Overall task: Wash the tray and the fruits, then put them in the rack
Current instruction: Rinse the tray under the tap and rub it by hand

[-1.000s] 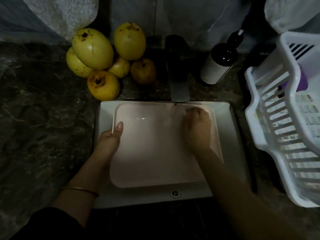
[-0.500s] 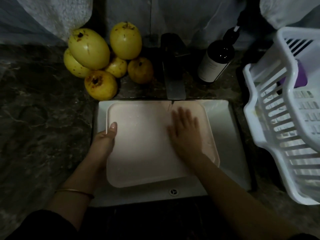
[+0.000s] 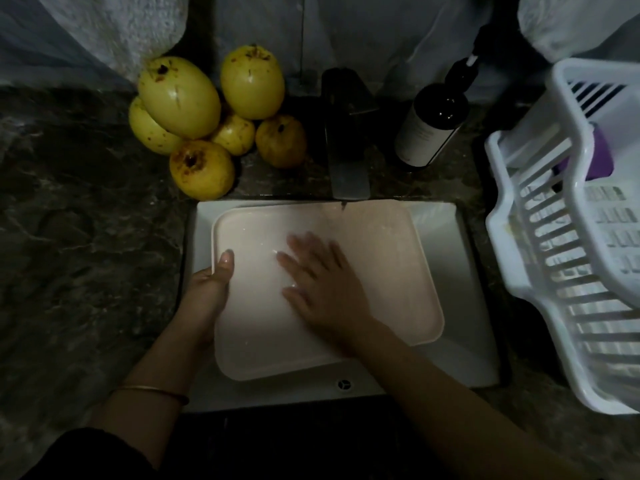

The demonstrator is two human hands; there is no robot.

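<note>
A dark stone counter (image 3: 86, 271) surrounds the white sink (image 3: 446, 271). Right of the sink stands a white plastic dish rack (image 3: 571, 161). The pale pink tray (image 3: 381, 258) lies inside the sink, six yellow fruits (image 3: 180, 98) are piled behind its left corner, and a dark pump bottle (image 3: 429, 129) stands behind its right half. Over the sink, the left hand (image 3: 207, 292) grips the tray's left rim, and the right hand (image 3: 322, 285) lies flat on the tray with its fingers spread.
</note>
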